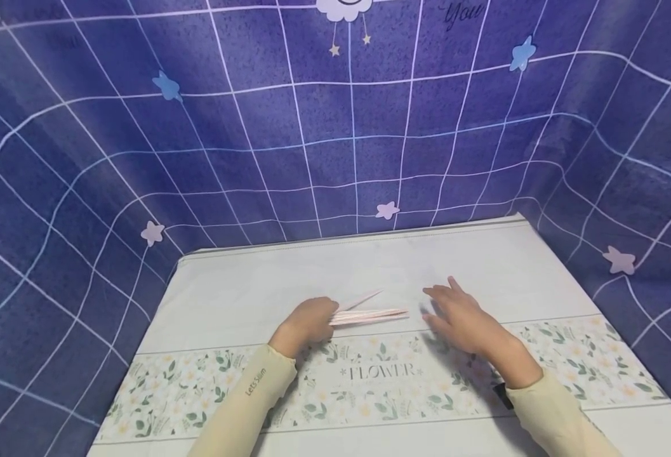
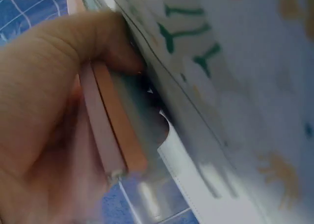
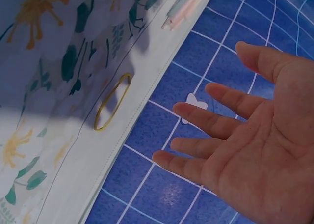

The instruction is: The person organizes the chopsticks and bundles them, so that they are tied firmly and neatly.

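Note:
My left hand (image 1: 311,319) grips one end of a bundle of slender pale pink sticks (image 1: 369,315) low over the white table cover. One thin stick (image 1: 366,297) angles away from the others. Close up in the left wrist view, a pink stick (image 2: 100,121) and an orange stick (image 2: 117,121) lie side by side in the hand; their exact kind is unclear. To the right of the bundle, my right hand (image 1: 461,317) is spread and holds nothing. On the cover in the right wrist view lies a yellow rubber band (image 3: 113,101), apart from that hand's fingers (image 3: 206,121).
The table cover (image 1: 244,279) is white with a flowered band (image 1: 381,374) across it. A blue gridded cloth with stars (image 1: 289,114) rises behind the table and at both sides.

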### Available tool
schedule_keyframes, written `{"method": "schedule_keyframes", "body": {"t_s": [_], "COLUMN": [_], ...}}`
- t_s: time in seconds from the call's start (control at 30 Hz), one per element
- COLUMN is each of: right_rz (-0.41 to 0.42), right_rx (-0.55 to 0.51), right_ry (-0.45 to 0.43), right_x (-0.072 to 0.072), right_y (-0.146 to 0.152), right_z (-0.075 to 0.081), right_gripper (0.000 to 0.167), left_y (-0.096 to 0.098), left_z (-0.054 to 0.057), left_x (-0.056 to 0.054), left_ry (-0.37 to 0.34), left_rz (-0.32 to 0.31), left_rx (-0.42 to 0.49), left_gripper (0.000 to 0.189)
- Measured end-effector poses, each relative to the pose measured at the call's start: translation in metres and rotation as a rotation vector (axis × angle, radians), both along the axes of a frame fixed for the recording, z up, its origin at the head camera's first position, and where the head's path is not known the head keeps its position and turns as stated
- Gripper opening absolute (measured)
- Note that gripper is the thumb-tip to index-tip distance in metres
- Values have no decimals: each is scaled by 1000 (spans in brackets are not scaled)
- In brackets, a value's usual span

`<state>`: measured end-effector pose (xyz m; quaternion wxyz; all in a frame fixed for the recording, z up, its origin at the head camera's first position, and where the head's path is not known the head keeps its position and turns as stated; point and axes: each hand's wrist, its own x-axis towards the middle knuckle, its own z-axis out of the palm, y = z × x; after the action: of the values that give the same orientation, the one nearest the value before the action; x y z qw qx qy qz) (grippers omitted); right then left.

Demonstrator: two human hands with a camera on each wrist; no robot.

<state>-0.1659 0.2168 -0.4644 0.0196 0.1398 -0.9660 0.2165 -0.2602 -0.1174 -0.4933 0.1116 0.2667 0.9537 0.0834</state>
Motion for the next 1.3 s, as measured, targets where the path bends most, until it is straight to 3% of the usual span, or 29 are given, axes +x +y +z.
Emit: {"method": "schedule_keyframes", "body": {"t_s": [0.17, 0.4, 0.67, 0.73, 0.87, 0.9, 1.03, 1.13, 1.2, 1.3], "right_rz": [8, 52, 159, 175, 145, 135, 145, 157, 139, 121], "right_rx": [-20, -45, -61, -44, 44, 69, 150, 143, 91, -60], "right_ry": [-20, 12, 101, 130, 148, 147, 207, 245, 214, 97], "right_x": [1, 1, -7, -9, -11, -11, -9, -8, -8, -9], "right_y": [-1, -7, -36, -43, -54, -55, -57, -57, -56, -51], "right_z": [4, 14, 25, 26, 25, 24, 22, 20, 19, 19], "right_gripper": [55, 52, 73, 66, 20, 14, 30, 35, 33, 26], "left_y": [-4, -11, 0, 4, 9, 9, 9, 11, 11, 10], "left_z": [6, 23, 47, 50, 52, 52, 52, 54, 56, 60], "left_x": [6, 17, 32, 34, 37, 38, 41, 47, 51, 55], "left_ry": [3, 118, 188, 219, 245, 247, 202, 163, 154, 161], "left_rz": [0, -35, -210, -247, -268, -269, -258, -253, -247, -228], "left_rx": [-29, -15, 18, 34, 50, 48, 54, 72, 73, 57], "left_gripper": [17, 19, 17, 20, 23, 24, 26, 28, 29, 31]}}
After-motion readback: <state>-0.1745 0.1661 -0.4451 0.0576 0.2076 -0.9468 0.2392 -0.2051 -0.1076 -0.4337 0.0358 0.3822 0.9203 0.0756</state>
